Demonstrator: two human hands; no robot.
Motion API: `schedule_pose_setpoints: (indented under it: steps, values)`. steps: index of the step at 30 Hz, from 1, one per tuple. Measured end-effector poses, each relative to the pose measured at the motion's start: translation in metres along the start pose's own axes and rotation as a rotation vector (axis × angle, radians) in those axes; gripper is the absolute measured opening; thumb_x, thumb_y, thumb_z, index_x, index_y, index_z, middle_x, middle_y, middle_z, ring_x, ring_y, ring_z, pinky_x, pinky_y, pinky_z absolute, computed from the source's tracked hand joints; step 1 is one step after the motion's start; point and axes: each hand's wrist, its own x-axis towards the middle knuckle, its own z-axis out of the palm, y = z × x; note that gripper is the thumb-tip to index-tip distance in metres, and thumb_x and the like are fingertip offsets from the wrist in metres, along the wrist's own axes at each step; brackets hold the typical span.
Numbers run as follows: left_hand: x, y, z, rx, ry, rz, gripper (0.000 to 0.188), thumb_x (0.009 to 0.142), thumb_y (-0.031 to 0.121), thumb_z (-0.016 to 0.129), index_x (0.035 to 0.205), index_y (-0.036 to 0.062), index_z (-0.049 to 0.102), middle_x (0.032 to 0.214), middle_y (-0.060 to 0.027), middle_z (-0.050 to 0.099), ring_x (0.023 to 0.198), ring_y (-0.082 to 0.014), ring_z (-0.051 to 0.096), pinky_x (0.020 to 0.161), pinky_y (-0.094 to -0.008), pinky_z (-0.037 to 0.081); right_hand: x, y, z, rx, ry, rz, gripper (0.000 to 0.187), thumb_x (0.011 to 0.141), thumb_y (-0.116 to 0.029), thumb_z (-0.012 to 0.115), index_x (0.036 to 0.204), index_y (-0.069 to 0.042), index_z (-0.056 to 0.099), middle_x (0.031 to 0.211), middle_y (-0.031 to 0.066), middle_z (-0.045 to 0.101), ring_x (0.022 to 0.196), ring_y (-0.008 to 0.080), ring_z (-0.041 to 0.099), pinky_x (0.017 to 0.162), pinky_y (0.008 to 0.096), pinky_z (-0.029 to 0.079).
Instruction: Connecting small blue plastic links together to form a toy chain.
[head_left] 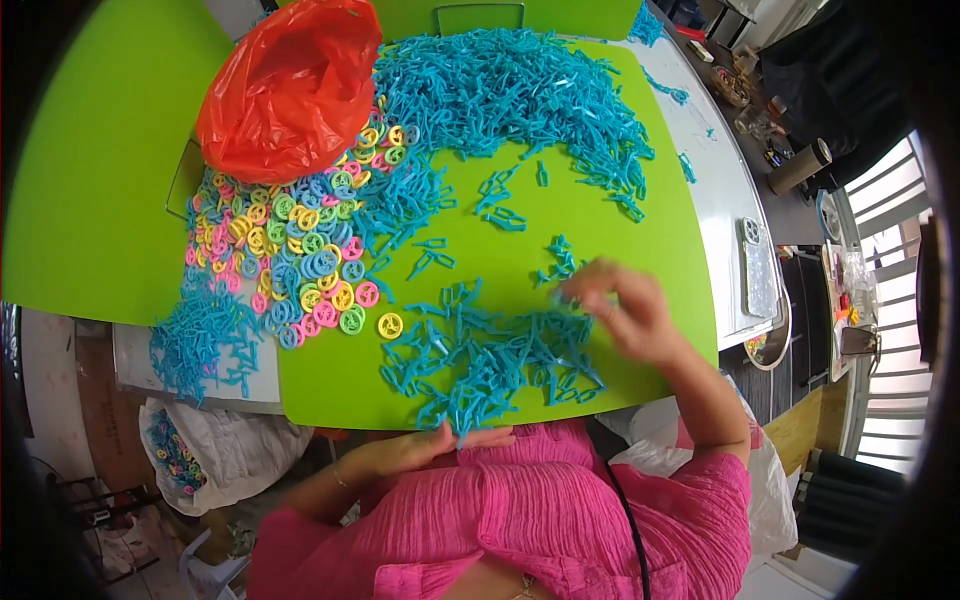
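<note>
My right hand (630, 308) is over the right part of the green board (640, 230), beside a small cluster of blue plastic pieces (558, 262). Its fingers are bent and smeared by motion, so whether they hold a piece is unclear. My left hand (425, 448) rests low at the board's near edge with its fingers stretched out. A blue forked plastic piece (463, 430) stands against those fingers, by the thumb. Between my hands and in front of me spreads a loose heap of blue forked pieces (490, 355).
A larger blue heap (510, 90) covers the far side of the board. Small coloured wheels (310, 240) pile at the left, below a red plastic bag (290, 95). More blue pieces (205, 330) lie at the left edge. A phone (756, 265) lies on the white surface to the right.
</note>
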Motion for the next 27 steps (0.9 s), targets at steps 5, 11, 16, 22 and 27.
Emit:
schedule_pose_setpoints:
  steps: [5,11,16,22,27]
  values:
    - [0.016,0.008,-0.001,-0.955,0.240,-0.269,0.065,0.098,0.051,0.025,0.141,0.0024,0.029,0.143,-0.0117,0.037,0.131,-0.0265,0.037,0.110,-0.0368,0.025,-0.027,-0.014,0.044,0.269,-0.281,-0.190,0.012,0.088,-0.009,0.059,0.097,-0.002,0.065,0.091,0.0108,0.066,0.083,0.0255,0.062,0.072,0.0350,0.049]
    - [0.036,0.025,-0.035,-0.971,0.203,-0.414,0.058,0.098,0.047,0.027,0.138,0.0055,0.034,0.140,-0.0138,0.040,0.130,-0.0286,0.038,0.106,-0.0460,0.033,-0.027,-0.002,0.056,0.251,-0.318,-0.035,0.015,0.091,-0.011,0.056,0.101,-0.003,0.064,0.090,0.0114,0.064,0.082,0.0268,0.062,0.073,0.0347,0.049]
    - [0.045,0.039,-0.058,-0.920,0.149,-0.410,0.056,0.098,0.046,0.032,0.134,0.0041,0.040,0.137,-0.0183,0.042,0.129,-0.0297,0.039,0.104,-0.0483,0.037,-0.015,-0.005,0.045,0.235,-0.191,0.169,0.019,0.092,-0.018,0.057,0.103,-0.003,0.062,0.099,0.0094,0.065,0.092,0.0173,0.063,0.078,0.0297,0.049]
    - [0.052,0.076,-0.039,-0.133,0.277,-0.231,0.040,0.097,0.028,0.048,0.127,0.0032,0.044,0.117,-0.0165,0.057,0.102,-0.0226,0.060,0.080,-0.0348,0.053,-0.014,-0.021,0.045,0.641,0.110,0.365,0.009,0.084,0.000,0.063,0.092,-0.002,0.061,0.110,0.0139,0.062,0.096,0.0154,0.060,0.084,0.0292,0.049]
    - [0.091,0.067,-0.045,0.197,0.663,0.097,0.034,0.090,0.011,0.060,0.120,0.0007,0.049,0.103,-0.0097,0.060,0.086,-0.0146,0.061,0.066,-0.0276,0.053,-0.009,-0.008,0.044,0.534,0.251,0.259,0.010,0.081,0.001,0.067,0.090,-0.002,0.064,0.110,0.0114,0.061,0.094,0.0142,0.059,0.082,0.0280,0.049]
